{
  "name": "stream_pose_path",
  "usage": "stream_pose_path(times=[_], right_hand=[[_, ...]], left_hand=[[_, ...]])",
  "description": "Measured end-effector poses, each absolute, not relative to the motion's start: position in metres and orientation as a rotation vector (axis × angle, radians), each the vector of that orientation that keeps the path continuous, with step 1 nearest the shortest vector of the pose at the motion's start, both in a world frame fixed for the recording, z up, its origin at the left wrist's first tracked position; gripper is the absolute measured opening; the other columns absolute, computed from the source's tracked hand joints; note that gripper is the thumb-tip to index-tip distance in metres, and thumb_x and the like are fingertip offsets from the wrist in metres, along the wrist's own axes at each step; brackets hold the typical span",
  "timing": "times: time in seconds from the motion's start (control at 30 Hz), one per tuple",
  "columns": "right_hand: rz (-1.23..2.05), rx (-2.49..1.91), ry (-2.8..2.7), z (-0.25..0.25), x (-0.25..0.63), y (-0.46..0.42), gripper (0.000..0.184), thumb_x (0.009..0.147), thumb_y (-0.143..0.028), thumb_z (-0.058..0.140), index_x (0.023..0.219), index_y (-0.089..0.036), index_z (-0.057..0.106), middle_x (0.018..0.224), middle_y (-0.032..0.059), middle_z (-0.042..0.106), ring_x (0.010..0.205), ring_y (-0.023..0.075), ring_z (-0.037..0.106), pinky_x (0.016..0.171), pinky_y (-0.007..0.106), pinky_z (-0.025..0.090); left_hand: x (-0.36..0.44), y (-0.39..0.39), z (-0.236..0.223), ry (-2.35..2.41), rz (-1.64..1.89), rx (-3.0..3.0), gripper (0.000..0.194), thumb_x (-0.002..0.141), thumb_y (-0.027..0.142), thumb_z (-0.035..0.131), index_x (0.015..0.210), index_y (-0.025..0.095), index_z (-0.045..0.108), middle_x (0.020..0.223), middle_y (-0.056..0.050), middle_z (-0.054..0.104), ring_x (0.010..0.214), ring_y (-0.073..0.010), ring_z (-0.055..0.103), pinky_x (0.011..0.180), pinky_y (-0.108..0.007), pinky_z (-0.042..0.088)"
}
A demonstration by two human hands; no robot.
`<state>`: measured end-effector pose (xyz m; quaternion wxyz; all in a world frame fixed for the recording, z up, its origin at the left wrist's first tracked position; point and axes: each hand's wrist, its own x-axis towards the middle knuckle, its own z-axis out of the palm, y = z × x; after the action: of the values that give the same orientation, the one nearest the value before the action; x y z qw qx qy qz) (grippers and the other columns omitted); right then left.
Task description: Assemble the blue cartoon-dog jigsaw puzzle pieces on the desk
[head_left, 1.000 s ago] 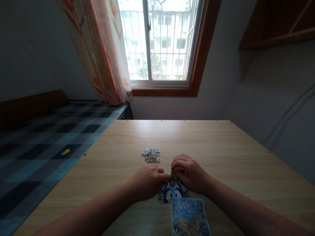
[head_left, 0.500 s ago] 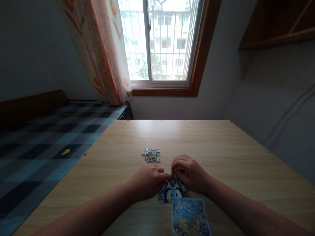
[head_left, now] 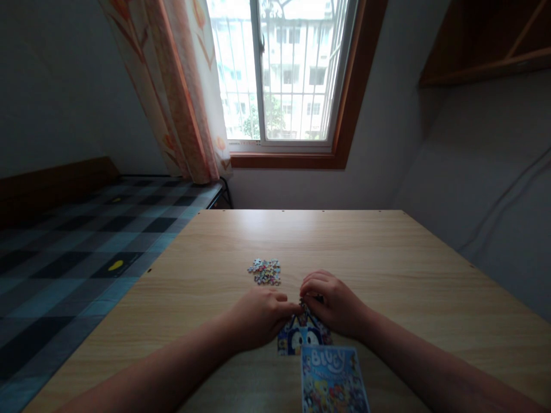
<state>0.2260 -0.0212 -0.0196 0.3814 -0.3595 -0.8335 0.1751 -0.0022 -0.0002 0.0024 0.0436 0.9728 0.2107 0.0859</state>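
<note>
My left hand and my right hand meet at the far edge of a partly built jigsaw puzzle lying on the wooden table. Both hands have their fingers curled and pinched together over the puzzle's top edge. What they pinch is too small to make out. Beyond the hands, a small heap of loose puzzle pieces lies on the table. Close to me, just below the puzzle, is a blue picture card with cartoon figures.
A bed with a dark checked cover runs along the table's left side. A window with an orange flowered curtain is straight ahead. A grey wall stands to the right, with a wooden shelf high up.
</note>
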Motion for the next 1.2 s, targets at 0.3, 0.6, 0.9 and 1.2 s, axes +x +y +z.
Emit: stream_pose_path(times=[0.3,0.6,0.9,1.2], right_hand=[[0.441,-0.908,-2.128,-0.0204,0.2263,-0.0203,0.013,0.088,-0.009,0.061,0.085,-0.021,0.064,0.087,0.0040,0.070,0.091,0.0206,0.063,0.084,0.035,0.048],[0.433,-0.923,-2.129,-0.0192,0.2258,-0.0211,0.013,0.088,-0.010,0.060,0.085,-0.022,0.065,0.086,0.0043,0.070,0.089,0.0205,0.064,0.082,0.034,0.049],[0.447,-0.926,-2.119,-0.0181,0.2254,-0.0214,0.013,0.086,-0.009,0.060,0.085,-0.021,0.065,0.087,0.0042,0.070,0.089,0.0204,0.064,0.082,0.034,0.049],[0.437,-0.921,-2.125,-0.0193,0.2259,-0.0213,0.013,0.087,-0.009,0.060,0.085,-0.021,0.065,0.087,0.0049,0.070,0.089,0.0210,0.064,0.083,0.036,0.050]], left_hand=[[-0.0026,0.0003,0.0032,0.638,0.267,2.974,0.025,0.095,0.024,0.049,0.111,0.030,0.067,0.077,0.001,0.066,0.069,-0.0168,0.061,0.063,-0.028,0.044],[-0.0025,0.0001,0.0039,0.653,0.265,2.956,0.026,0.095,0.024,0.048,0.111,0.031,0.068,0.077,0.001,0.066,0.069,-0.0170,0.060,0.064,-0.028,0.044],[-0.0027,-0.0002,0.0021,0.663,0.254,2.958,0.024,0.095,0.024,0.049,0.109,0.030,0.067,0.077,0.001,0.066,0.070,-0.0170,0.060,0.064,-0.028,0.042],[-0.0026,0.0000,0.0037,0.654,0.264,2.920,0.027,0.094,0.023,0.049,0.112,0.030,0.068,0.079,0.000,0.067,0.072,-0.0169,0.062,0.067,-0.028,0.045]])
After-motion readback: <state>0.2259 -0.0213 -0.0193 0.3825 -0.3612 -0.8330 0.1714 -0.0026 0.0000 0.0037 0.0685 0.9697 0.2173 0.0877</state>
